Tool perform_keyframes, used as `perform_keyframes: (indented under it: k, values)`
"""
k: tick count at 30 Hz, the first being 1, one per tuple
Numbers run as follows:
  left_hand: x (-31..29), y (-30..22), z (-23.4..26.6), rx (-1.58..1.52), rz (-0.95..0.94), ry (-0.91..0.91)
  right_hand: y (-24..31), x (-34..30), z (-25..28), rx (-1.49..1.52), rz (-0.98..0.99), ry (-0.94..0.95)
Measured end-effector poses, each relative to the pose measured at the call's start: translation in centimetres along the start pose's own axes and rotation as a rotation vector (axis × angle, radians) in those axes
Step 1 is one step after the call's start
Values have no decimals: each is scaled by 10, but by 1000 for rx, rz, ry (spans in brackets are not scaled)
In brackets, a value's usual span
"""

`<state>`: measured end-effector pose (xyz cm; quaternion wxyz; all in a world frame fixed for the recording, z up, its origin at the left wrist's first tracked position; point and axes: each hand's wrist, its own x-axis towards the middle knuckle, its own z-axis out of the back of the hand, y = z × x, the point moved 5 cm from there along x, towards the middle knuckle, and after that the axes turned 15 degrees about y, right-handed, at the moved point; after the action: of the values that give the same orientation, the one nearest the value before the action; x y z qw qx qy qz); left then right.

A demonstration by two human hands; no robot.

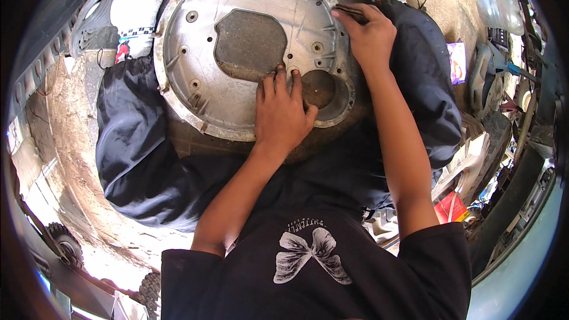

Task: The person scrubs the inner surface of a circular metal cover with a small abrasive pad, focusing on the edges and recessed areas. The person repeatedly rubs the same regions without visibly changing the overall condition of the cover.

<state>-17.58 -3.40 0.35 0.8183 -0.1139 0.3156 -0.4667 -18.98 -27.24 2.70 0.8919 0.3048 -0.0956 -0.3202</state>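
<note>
We are working the rim of the round aluminium housing plate (249,53) resting on our lap. Our left hand (283,112) lies flat and open beside its smaller hole, steadying it. Our right hand (368,35) grips a thin dark tool (349,10), lying across the plate's far-right edge. Next calls for firm bracing.

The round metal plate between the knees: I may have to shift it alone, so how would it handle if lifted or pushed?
The round metal plate looks cast and ribbed, so probably rigid and fairly heavy. Lying flat, it should slide, not roll. The left hand presses on it.
</note>
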Motion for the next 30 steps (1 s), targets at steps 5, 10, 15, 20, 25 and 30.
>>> perform_keyframes:
  k: [5,10,15,20,25,30]
  values:
    - [0,-3,0,-9,-7,-5,9,18,-8,2,110,-99]
    - [3,-2,1,-47,-7,-15,11,29,-10,95,163,-73]
    - [-1,-2,1,-2,-14,-32,1,-28,8,12,-43,19]
    - [-1,0,-2,5,3,-39,8,-58,16,39,-132,61]
    - [-1,-1,-1,15,2,-30,6,-56,14,77,-169,18]
    - [1,0,-3,10,-13,-51,4,-99,4,94,-149,-39]
